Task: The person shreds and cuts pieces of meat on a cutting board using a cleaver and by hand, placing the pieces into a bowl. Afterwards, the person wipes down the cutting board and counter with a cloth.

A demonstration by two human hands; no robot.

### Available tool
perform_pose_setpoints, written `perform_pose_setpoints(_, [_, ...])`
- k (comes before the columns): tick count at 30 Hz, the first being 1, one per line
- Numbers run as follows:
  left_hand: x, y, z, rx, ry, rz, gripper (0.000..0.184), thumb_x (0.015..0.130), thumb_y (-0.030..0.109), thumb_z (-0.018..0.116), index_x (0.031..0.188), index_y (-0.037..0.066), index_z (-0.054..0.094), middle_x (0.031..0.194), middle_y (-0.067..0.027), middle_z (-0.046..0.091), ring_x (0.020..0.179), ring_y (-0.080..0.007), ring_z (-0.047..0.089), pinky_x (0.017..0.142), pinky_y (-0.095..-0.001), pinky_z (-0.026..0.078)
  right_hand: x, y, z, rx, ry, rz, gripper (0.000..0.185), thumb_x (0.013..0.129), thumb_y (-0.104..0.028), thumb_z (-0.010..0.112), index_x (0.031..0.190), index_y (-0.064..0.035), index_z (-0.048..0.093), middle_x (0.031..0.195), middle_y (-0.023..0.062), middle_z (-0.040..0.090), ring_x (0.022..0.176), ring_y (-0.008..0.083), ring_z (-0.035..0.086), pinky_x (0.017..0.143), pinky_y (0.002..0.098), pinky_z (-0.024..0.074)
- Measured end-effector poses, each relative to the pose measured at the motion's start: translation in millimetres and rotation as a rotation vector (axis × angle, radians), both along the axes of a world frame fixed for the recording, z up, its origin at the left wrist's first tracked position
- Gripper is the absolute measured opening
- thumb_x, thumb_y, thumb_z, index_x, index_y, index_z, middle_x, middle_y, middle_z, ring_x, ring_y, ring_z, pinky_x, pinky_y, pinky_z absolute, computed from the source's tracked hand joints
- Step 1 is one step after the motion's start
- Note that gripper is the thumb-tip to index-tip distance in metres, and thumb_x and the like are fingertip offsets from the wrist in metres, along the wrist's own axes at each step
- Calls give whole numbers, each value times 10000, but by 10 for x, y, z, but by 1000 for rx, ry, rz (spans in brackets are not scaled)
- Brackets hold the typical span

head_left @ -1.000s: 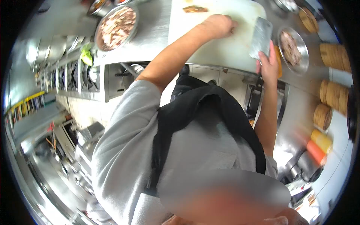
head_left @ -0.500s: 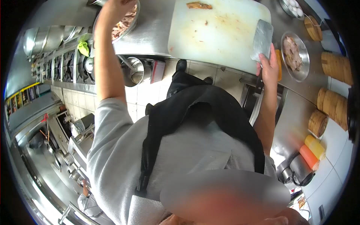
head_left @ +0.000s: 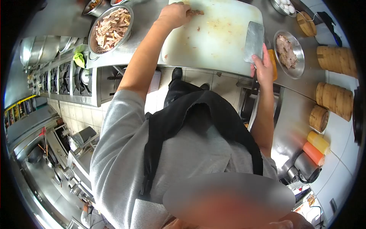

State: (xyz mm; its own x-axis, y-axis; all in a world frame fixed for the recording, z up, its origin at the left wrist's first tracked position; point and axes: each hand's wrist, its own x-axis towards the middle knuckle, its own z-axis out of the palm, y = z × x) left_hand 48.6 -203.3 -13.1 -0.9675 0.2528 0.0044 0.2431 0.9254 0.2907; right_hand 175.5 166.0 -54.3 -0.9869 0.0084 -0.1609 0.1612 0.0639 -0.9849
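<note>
My left hand [head_left: 173,15] reaches over the far left part of the white cutting board [head_left: 217,47]. Its fingers close on the left end of a brown piece of cooked meat [head_left: 196,12], partly covering it. In my right hand [head_left: 264,68] is a cleaver [head_left: 254,42], gripped by its dark handle, with the broad blade over the board's right side. Small scraps and yellowish stains mark the board. Left of it, a metal bowl [head_left: 130,33] holds many strips of cut meat [head_left: 112,28].
A metal bowl [head_left: 300,70] with pale meat stands right of the board, beside a yellow-orange object [head_left: 273,63]. Farther back is a bowl of eggs [head_left: 285,6]. Bamboo steamers [head_left: 335,100] line the right wall. A stove [head_left: 63,82] stands left; another person [head_left: 89,217] is at lower left.
My left hand has moved right from above the bowl of cut meat to the brown piece on the board. The cleaver stays in my right hand; the whole view has shifted slightly.
</note>
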Motion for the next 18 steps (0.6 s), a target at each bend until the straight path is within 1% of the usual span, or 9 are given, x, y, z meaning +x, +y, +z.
perform_pose_setpoints(1, [-40, 8, -77, 3, 2, -12, 348, 931, 363, 664, 1130, 83, 717, 1115, -212, 714, 1017, -424, 678, 894, -501, 542, -9, 9, -44, -15, 39, 17, 771, 998, -130, 654, 1650, -84, 245, 852, 53, 630, 584, 100, 544, 416, 279, 437])
perform_pose_setpoints(3, [-121, 58, -193, -203, 39, 27, 317, 948, 337, 630, 1085, 80, 754, 1033, -160, 767, 966, -310, 741, 856, -431, 590, 2, 85, -49, 14, 11, 18, 775, 999, -139, 658, 1651, -89, 243, 810, 46, 622, 554, 102, 532, 419, 279, 434])
perform_pose_setpoints(4, [-95, 85, -123, -188, 36, 62, 320, 903, 303, 644, 1146, 106, 708, 1002, -174, 746, 940, -359, 729, 835, -454, 583, 29, 76, -29, 32, -20, 41, 779, 999, -148, 663, 1652, -94, 242, 768, 40, 614, 523, 104, 520, 421, 279, 431])
perform_pose_setpoints(5, [-137, 15, -170, -166, 6, 49, 358, 912, 365, 583, 1123, 108, 715, 1064, -193, 738, 990, -420, 701, 867, -508, 561, 51, 50, 22, 32, -24, 25, 783, 998, -156, 667, 1652, -88, 240, 744, 37, 607, 504, 108, 513, 425, 279, 430])
perform_pose_setpoints(7, [-123, -45, -162, -61, 33, 55, 325, 896, 350, 618, 1079, 98, 712, 1007, -184, 743, 944, -409, 703, 832, -493, 543, 71, 34, 40, 23, -9, 13, 784, 993, -161, 680, 1649, -93, 255, 738, 39, 606, 505, 108, 519, 436, 277, 441])
perform_pose_setpoints(8, [-85, -4, -103, -86, -8, 86, 334, 912, 314, 575, 1094, 86, 736, 1067, -201, 741, 1003, -398, 704, 871, -491, 558, 65, 37, 13, 9, 11, 8, 778, 991, -155, 685, 1647, -103, 270, 754, 43, 607, 520, 106, 529, 439, 281, 453])
perform_pose_setpoints(12, [-35, -32, -196, 8, -9, 72, 321, 898, 326, 590, 1091, 114, 736, 1046, -185, 743, 970, -404, 702, 859, -480, 558, 51, 31, -51, -20, 4, -15, 771, 991, -154, 685, 1643, -91, 280, 777, 38, 610, 539, 100, 535, 443, 281, 463])
perform_pose_setpoints(13, [28, -15, -184, 8, 9, 31, 341, 908, 338, 628, 1112, 83, 725, 950, -194, 741, 904, -406, 706, 818, -470, 551, 95, -1, 80, 53, 6, -7, 770, 989, -157, 685, 1643, -94, 284, 765, 37, 604, 538, 97, 528, 446, 277, 458])
perform_pose_setpoints(18, [336, 137, -61, -31, -24, -78, 372, 932, 361, 655, 1198, 113, 731, 1176, -148, 712, 1057, -359, 689, 923, -436, 548, 81, -14, 103, -3, -37, 20, 776, 986, -147, 681, 1642, -73, 275, 746, 36, 597, 525, 98, 508, 446, 273, 440])
